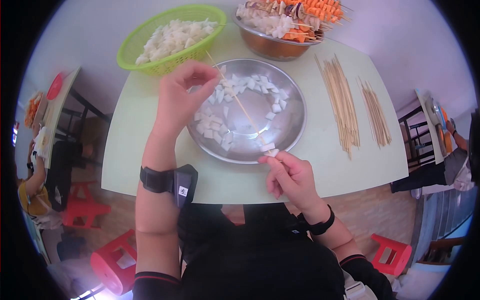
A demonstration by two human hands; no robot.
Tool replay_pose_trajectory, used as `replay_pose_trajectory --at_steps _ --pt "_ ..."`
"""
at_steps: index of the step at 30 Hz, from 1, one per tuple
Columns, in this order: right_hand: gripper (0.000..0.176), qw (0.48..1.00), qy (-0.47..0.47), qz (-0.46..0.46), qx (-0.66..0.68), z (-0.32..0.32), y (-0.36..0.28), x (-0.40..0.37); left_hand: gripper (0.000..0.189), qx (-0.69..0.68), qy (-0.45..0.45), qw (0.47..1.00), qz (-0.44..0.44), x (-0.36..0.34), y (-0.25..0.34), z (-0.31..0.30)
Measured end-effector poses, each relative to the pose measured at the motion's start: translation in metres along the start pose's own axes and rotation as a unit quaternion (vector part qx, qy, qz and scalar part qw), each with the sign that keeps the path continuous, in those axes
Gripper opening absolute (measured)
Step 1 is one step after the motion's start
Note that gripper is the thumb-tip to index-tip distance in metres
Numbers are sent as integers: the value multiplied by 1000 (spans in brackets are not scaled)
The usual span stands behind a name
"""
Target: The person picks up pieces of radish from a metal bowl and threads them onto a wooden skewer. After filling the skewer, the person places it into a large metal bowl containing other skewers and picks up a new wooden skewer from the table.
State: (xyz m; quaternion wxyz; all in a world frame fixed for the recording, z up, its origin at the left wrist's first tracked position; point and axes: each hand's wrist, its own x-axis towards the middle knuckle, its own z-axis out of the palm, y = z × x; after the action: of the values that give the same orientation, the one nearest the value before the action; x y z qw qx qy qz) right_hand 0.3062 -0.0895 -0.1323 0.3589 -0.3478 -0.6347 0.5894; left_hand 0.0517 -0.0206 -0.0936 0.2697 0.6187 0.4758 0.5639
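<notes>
A thin wooden skewer [242, 106] slants across a round metal tray [248, 161]. My left hand [185, 92] is closed in a pinch at the skewer's upper part, over the tray's left rim. Near the lower end, two white chunks [268, 147] sit on the skewer. My right hand [292, 175] is at the tray's front rim, thumb and fingers pinching the lower of these chunks. Loose white chunks [209, 124] lie along the left and back of the tray, partly covered by my left hand.
A green basket [172, 60] of white pieces stands at back left. Behind the tray is a metal bowl [272, 47] heaped with filled skewers [300, 22]. Two bundles of bare skewers [342, 105] lie at right. Red stools [392, 254] and other people flank the table [145, 120].
</notes>
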Motion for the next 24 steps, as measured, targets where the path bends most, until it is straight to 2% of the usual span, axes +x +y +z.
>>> replay_pose_trajectory --at_steps 4,6,7,9,11,15,18,20,24 --pt "25 1000 13 17 -3 -3 -3 -1 15 -39 4 999 6 -1 5 0" --pt "25 996 -3 58 67 -5 -5 -1 15 -71 2 997 -6 -1 6 2" --pt "25 996 1 56 65 -6 -4 0 15 -57 -23 998 18 -2 7 5" --pt "28 985 -31 83 146 -10 -4 0 15 -45 -49 997 40 -5 11 12" --pt "28 985 -30 80 149 -11 -2 0 15 -2 -47 998 42 -6 14 18" --pt "28 986 -25 70 152 -9 -1 -1 14 -36 -52 997 42 -6 12 18" --pt "28 987 -21 68 141 -9 -1 0 14 -34 -63 997 3 -10 13 24" --pt "28 987 -15 66 146 -9 -1 0 14 -40 -140 989 22 -16 15 38" --pt "28 986 -5 66 154 -9 0 0 12 -1 -143 990 18 -17 15 41"
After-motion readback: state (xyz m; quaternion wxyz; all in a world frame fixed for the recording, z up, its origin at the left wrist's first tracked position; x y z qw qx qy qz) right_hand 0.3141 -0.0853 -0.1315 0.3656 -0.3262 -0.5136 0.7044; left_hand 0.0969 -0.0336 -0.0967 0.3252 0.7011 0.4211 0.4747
